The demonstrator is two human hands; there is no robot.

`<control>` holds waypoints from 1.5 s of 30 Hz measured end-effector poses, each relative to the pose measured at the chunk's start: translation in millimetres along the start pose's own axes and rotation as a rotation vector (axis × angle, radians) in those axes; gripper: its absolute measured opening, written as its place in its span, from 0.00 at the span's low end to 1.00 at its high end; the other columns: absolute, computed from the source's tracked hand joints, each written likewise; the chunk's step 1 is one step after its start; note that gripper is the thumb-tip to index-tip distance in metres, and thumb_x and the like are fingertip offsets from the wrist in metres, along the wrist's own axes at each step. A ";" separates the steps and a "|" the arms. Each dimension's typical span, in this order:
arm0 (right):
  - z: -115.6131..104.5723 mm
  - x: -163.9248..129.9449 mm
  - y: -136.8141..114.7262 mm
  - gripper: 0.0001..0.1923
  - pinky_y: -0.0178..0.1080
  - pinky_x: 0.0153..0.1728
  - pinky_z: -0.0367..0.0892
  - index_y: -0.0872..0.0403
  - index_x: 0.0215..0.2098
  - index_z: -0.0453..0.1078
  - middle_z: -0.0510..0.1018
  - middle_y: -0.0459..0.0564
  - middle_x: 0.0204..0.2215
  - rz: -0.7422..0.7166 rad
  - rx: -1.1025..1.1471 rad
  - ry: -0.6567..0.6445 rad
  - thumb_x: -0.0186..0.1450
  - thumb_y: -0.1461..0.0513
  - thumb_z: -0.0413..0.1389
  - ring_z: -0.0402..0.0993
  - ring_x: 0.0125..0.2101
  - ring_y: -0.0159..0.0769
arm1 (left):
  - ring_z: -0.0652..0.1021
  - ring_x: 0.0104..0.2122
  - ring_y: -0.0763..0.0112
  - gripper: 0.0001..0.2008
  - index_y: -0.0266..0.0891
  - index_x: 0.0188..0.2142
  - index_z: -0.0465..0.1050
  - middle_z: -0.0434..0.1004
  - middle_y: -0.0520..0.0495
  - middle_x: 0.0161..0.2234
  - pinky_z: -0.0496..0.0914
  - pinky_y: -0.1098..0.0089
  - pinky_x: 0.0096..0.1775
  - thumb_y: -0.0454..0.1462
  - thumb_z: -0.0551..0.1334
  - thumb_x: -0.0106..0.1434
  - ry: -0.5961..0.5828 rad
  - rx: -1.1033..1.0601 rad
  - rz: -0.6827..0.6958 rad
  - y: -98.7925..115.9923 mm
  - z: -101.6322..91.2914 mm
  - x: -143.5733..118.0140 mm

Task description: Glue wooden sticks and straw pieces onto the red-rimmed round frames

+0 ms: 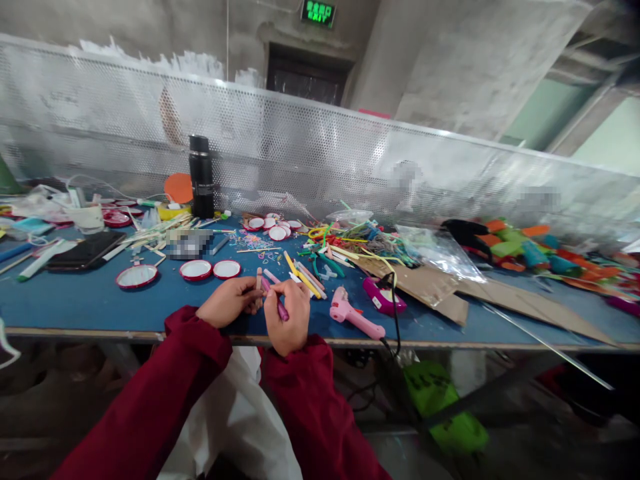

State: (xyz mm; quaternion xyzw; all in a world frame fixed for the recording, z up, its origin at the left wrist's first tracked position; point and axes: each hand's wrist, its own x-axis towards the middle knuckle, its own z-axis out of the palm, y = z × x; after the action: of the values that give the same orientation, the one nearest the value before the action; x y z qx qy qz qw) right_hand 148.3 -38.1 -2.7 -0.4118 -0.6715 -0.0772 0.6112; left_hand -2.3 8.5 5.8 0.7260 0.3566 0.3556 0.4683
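Note:
Both hands meet over the near edge of the blue table, red sleeves below them. My left hand pinches a thin pale wooden stick that stands up between its fingers. My right hand is closed around a magenta pen-like stick, whose upper end touches the wooden stick. More coloured sticks lie on the table just beyond the hands. A pink glue gun lies to the right of my right hand, with a black cord running off the table edge.
Red-rimmed round lids lie left of the hands. A black phone and a black flask stand further left and back. Cardboard sheets, plastic bags and coloured craft pieces cover the right. A perforated metal screen backs the table.

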 end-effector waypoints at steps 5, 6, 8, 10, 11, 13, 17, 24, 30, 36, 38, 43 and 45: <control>0.2 -0.3 0.7 0.04 0.44 0.44 0.61 0.52 0.34 0.65 0.75 0.46 0.27 -0.018 0.012 -0.019 0.67 0.64 0.51 0.69 0.32 0.36 | 0.73 0.25 0.74 0.16 0.38 0.30 0.67 0.72 0.54 0.25 0.68 0.72 0.30 0.48 0.61 0.64 0.002 -0.005 0.004 -1.0 -0.1 0.2; 0.2 -0.4 0.8 0.04 0.44 0.44 0.61 0.52 0.33 0.65 0.75 0.46 0.27 -0.019 0.011 -0.022 0.67 0.64 0.51 0.69 0.32 0.36 | 0.73 0.25 0.74 0.16 0.38 0.30 0.67 0.72 0.54 0.25 0.68 0.72 0.30 0.48 0.61 0.64 0.005 -0.002 0.003 -1.1 -0.2 0.2; 0.3 -0.6 0.9 0.04 0.44 0.44 0.61 0.52 0.33 0.65 0.75 0.46 0.27 -0.010 0.001 -0.012 0.67 0.64 0.51 0.69 0.32 0.36 | 0.73 0.25 0.74 0.16 0.38 0.30 0.67 0.72 0.54 0.25 0.68 0.72 0.30 0.48 0.61 0.63 0.007 -0.002 -0.001 -1.2 -0.3 0.3; 0.2 -0.6 0.7 0.04 0.44 0.44 0.60 0.52 0.33 0.65 0.75 0.46 0.28 0.002 -0.010 0.002 0.67 0.64 0.51 0.69 0.32 0.36 | 0.73 0.25 0.74 0.15 0.38 0.31 0.67 0.72 0.54 0.26 0.68 0.72 0.30 0.48 0.61 0.63 0.005 -0.009 -0.005 -1.6 -0.4 0.4; 0.0 -0.5 0.4 0.04 0.44 0.44 0.60 0.52 0.33 0.65 0.75 0.46 0.28 0.003 -0.012 0.002 0.67 0.64 0.51 0.69 0.32 0.36 | 0.73 0.25 0.74 0.15 0.38 0.31 0.67 0.72 0.54 0.26 0.68 0.72 0.30 0.48 0.61 0.63 0.002 -0.012 -0.005 -1.8 -0.4 0.5; -0.6 0.0 -0.5 0.04 0.44 0.44 0.61 0.52 0.33 0.65 0.75 0.46 0.28 -0.008 -0.007 -0.014 0.67 0.64 0.50 0.69 0.32 0.35 | 0.73 0.25 0.74 0.15 0.38 0.31 0.67 0.71 0.54 0.26 0.68 0.72 0.30 0.48 0.61 0.63 0.001 -0.010 -0.001 -2.2 -0.5 0.6; -1.0 0.8 -1.6 0.05 0.43 0.44 0.61 0.52 0.33 0.65 0.75 0.46 0.27 -0.019 -0.008 -0.038 0.67 0.63 0.50 0.69 0.32 0.36 | 0.73 0.25 0.73 0.15 0.38 0.31 0.67 0.71 0.54 0.26 0.68 0.72 0.30 0.48 0.61 0.63 0.004 0.001 0.004 -0.8 -0.5 -0.3; -0.3 0.5 -1.6 0.05 0.44 0.44 0.61 0.51 0.33 0.65 0.74 0.45 0.27 -0.005 -0.022 -0.008 0.67 0.63 0.50 0.70 0.31 0.35 | 0.73 0.25 0.73 0.15 0.38 0.32 0.67 0.72 0.53 0.26 0.69 0.71 0.31 0.49 0.61 0.63 0.003 -0.001 0.000 0.1 -0.5 -0.5; -0.4 0.1 -1.0 0.05 0.44 0.44 0.61 0.52 0.33 0.64 0.74 0.45 0.26 -0.007 -0.028 -0.026 0.67 0.63 0.50 0.69 0.30 0.35 | 0.73 0.25 0.73 0.15 0.38 0.31 0.67 0.71 0.54 0.25 0.68 0.72 0.30 0.48 0.61 0.63 0.005 -0.006 -0.003 -0.6 0.0 -0.2; -0.8 0.4 -1.0 0.05 0.44 0.44 0.61 0.52 0.33 0.64 0.74 0.45 0.27 -0.010 -0.014 -0.040 0.67 0.64 0.50 0.69 0.31 0.35 | 0.73 0.26 0.72 0.16 0.38 0.32 0.68 0.71 0.53 0.26 0.68 0.71 0.30 0.49 0.61 0.63 0.001 0.005 -0.004 0.6 -0.1 -0.4; -1.1 0.5 -1.2 0.05 0.44 0.44 0.61 0.52 0.33 0.64 0.74 0.45 0.27 -0.014 -0.006 -0.041 0.67 0.64 0.50 0.70 0.31 0.35 | 0.73 0.26 0.72 0.16 0.38 0.31 0.67 0.71 0.53 0.26 0.68 0.71 0.30 0.49 0.61 0.63 0.002 0.007 -0.003 0.3 0.0 -0.2; -0.7 -0.1 -1.1 0.04 0.43 0.43 0.61 0.51 0.32 0.64 0.74 0.45 0.27 0.002 -0.031 0.005 0.66 0.64 0.51 0.69 0.31 0.36 | 0.73 0.25 0.73 0.17 0.38 0.30 0.66 0.71 0.53 0.25 0.68 0.71 0.30 0.50 0.60 0.63 0.007 -0.007 -0.004 2.0 0.9 -0.2; -0.5 -0.3 -0.9 0.05 0.43 0.42 0.61 0.51 0.31 0.64 0.74 0.44 0.26 -0.003 -0.027 -0.002 0.66 0.65 0.51 0.68 0.31 0.35 | 0.73 0.25 0.73 0.17 0.38 0.30 0.66 0.72 0.53 0.25 0.68 0.71 0.30 0.50 0.61 0.63 0.009 -0.017 -0.004 3.3 1.4 -0.5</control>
State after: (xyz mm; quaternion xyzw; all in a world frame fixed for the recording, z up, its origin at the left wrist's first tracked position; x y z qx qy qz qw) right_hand 148.1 -39.2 -2.4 -0.4189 -0.6715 -0.0868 0.6050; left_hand -0.7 6.4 8.3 0.7198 0.3570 0.3609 0.4735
